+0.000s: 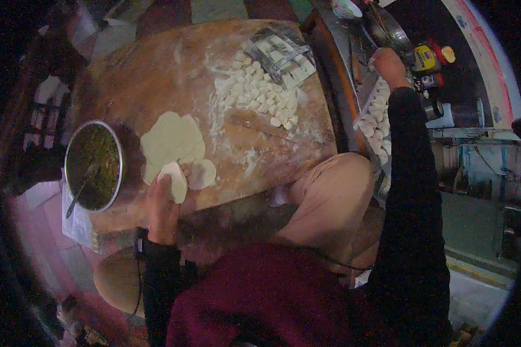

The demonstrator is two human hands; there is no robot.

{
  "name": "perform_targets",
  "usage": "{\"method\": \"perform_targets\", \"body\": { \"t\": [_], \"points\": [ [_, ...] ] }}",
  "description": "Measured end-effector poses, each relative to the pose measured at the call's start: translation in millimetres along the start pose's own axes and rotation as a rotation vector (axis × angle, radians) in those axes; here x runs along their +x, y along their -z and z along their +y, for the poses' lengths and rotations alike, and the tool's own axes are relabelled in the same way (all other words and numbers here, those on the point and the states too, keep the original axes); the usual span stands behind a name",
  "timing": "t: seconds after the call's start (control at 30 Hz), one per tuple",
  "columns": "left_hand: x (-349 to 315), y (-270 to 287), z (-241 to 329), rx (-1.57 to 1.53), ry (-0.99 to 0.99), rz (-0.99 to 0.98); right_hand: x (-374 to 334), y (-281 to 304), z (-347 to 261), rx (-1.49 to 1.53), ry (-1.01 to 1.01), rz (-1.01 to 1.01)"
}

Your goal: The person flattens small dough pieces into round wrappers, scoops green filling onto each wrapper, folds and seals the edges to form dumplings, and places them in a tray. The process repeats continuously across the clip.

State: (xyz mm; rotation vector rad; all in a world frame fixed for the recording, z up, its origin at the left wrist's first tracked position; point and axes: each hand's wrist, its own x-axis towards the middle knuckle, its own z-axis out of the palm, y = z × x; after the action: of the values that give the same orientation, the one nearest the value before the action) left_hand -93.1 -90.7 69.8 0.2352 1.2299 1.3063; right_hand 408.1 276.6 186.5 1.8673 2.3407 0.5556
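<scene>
My left hand (pixel 163 205) is closed on a round dough wrapper (pixel 178 184) at the near left of the wooden board (pixel 150 75). Beside it lies another wrapper (pixel 202 174), overlapping a pile of flat wrappers (pixel 172 141). To the left stands a metal bowl of green filling (pixel 101 153) with a spoon (pixel 78 196) leaning in it. My right hand (pixel 390 66) reaches far right, fingers closed, over the far end of a tray of white dumplings (pixel 376 115); I cannot make out what is in them.
Small floured dough pieces (pixel 257 92) lie at the board's far right beside a clear plastic bag (pixel 281 55). Past the tray, a dark counter holds a metal bowl (pixel 393 32) and a jar with a yellow label (pixel 425 58). My knee (pixel 336 185) touches the board's near right edge.
</scene>
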Motion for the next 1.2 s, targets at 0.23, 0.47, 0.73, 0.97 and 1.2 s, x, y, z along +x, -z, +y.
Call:
{"method": "perform_targets", "body": {
  "t": [0.23,0.47,0.73,0.97,1.2],
  "points": [
    [14.9,3.9,-6.6,0.052,0.028,0.011,3.3,-82.2,45.1,-0.058,-0.238,-0.136],
    [21.2,6.6,-14.7,0.024,0.062,0.061,20.0,-174.8,93.1,-0.439,0.455,-0.176],
    [25.7,-2.5,-15.5,0.006,0.104,0.099,18.7,-179.4,95.2,-0.03,0.051,-0.122],
    [9.5,-9.1,-11.0,0.019,-0.132,-0.01,47.4,-100.9,85.9,0.312,-0.175,-0.053],
    [-3.9,17.6,-12.3,-0.353,-0.193,0.201,27.3,61.4,-191.0,1.293,0.285,-0.149]
  ]
}}
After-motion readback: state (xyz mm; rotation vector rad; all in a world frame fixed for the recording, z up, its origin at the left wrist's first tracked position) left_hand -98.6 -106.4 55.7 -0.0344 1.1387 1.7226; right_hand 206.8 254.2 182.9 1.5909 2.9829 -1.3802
